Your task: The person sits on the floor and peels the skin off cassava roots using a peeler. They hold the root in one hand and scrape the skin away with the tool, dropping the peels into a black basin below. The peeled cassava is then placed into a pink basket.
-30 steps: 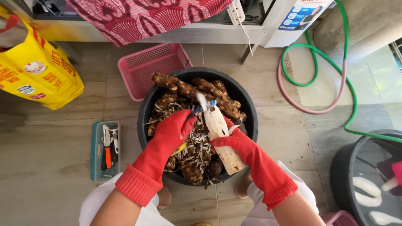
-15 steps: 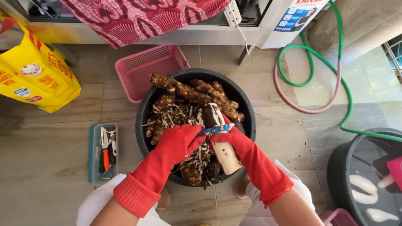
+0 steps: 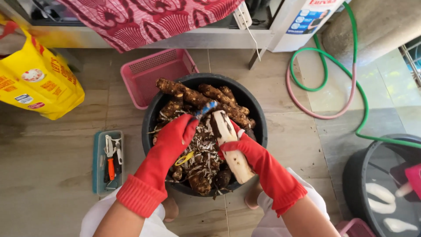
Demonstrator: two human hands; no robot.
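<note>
Head view, looking down: round black plastic tub (image 3: 256, 115) of brown unpeeled cassava roots (image 3: 193, 94) and peelings on tiled floor. Over it, half-peeled white cassava root (image 3: 230, 145), clamped around its middle by right hand (image 3: 243, 147) in red rubber glove. Just left, touching root's dark upper end, blue-handled peeler (image 3: 205, 108), gripped in red-gloved left hand (image 3: 175, 136). Far left, yellow printed plastic bag (image 3: 37, 83). Top right, white box with blue label (image 3: 307, 19).

yellow printed bag (image 3: 39, 79) far left; blue-white label (image 3: 307, 19) top right.
</note>
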